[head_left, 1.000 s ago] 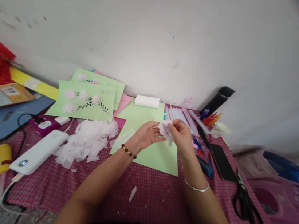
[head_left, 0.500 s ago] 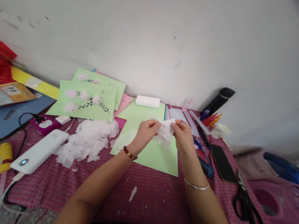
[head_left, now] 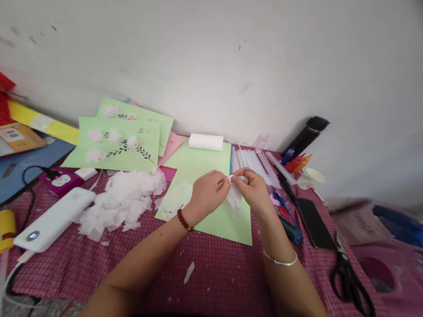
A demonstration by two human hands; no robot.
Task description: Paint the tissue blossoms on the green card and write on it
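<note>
My left hand (head_left: pixel 209 192) and my right hand (head_left: pixel 252 187) meet above a green sheet (head_left: pixel 224 227), both pinching the gathered top of a piece of white tissue (head_left: pixel 234 197). The tissue hangs down between them in a loose point. To the left of my left hand lies a heap of torn white tissue pieces (head_left: pixel 123 198). Behind the heap are green cards (head_left: pixel 124 162) with pinkish-white tissue flowers and dark painted stems. A white paper roll (head_left: pixel 206 142) rests at the back of the green sheet.
At left are a white power bank (head_left: pixel 54 221), a yellow glue gun (head_left: pixel 1 233) and a purple socket block (head_left: pixel 60 181). On the right lie black scissors (head_left: pixel 348 283), a dark phone (head_left: pixel 316 225), pens, clear sticks and a black cylinder (head_left: pixel 305 134). A wall rises behind.
My hands have come closer together, and the tissue that was spread between them is now bunched at its top. The view has shifted slightly.
</note>
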